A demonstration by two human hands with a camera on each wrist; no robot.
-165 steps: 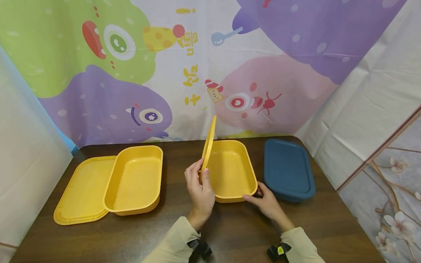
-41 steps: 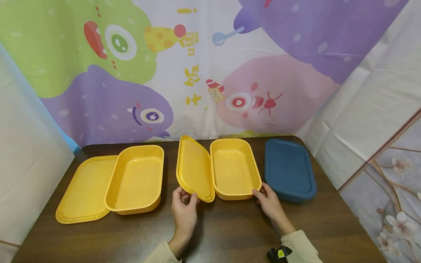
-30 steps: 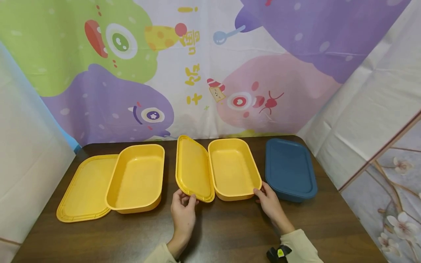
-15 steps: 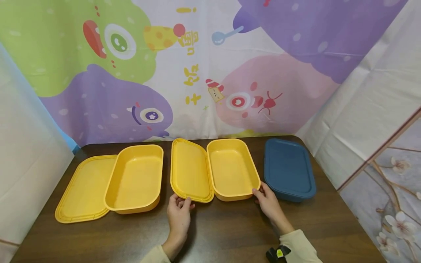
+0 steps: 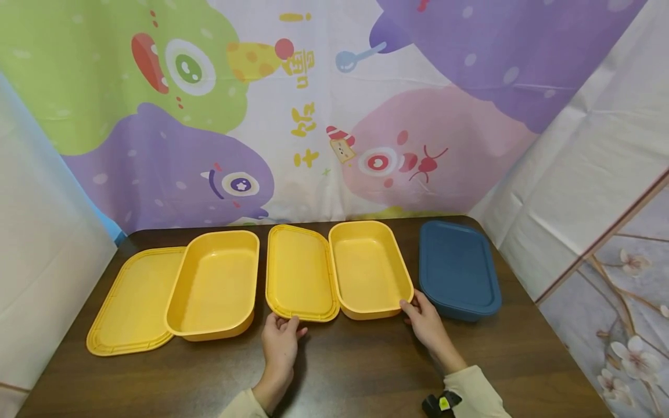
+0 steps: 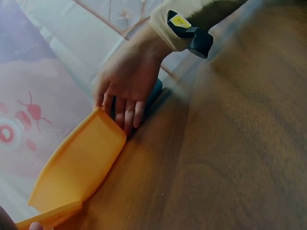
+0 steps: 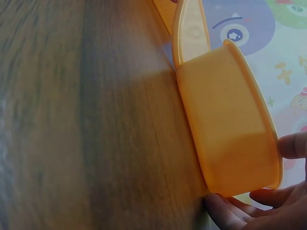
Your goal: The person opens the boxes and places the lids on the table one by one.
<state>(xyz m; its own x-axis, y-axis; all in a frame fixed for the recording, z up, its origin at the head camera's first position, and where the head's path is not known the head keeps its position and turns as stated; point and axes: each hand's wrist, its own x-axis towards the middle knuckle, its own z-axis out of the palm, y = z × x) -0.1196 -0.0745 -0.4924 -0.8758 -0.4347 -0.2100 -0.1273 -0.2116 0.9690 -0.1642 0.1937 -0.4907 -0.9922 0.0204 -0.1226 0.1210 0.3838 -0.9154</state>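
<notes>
In the head view a yellow lid slants low against the left side of an open, bare yellow food container. My left hand pinches the lid's front edge, thumb uppermost. My right hand grips the container's front right corner with the thumb over the rim. From the right wrist, the container stands upright on the table, the lid right at its far side, and the right-hand fingers wrap the near corner. The left wrist view shows only a bit of the left hand at its lower left.
To the left, a larger open yellow container overlaps its flat yellow lid. A dark blue lidded container stands right of my right hand. Behind the brown table hangs a cartoon-print curtain.
The lid has tipped leftward and down from nearly upright over the container's left side, the left hand moving left and nearer with it. The right hand keeps its hold on the corner.
</notes>
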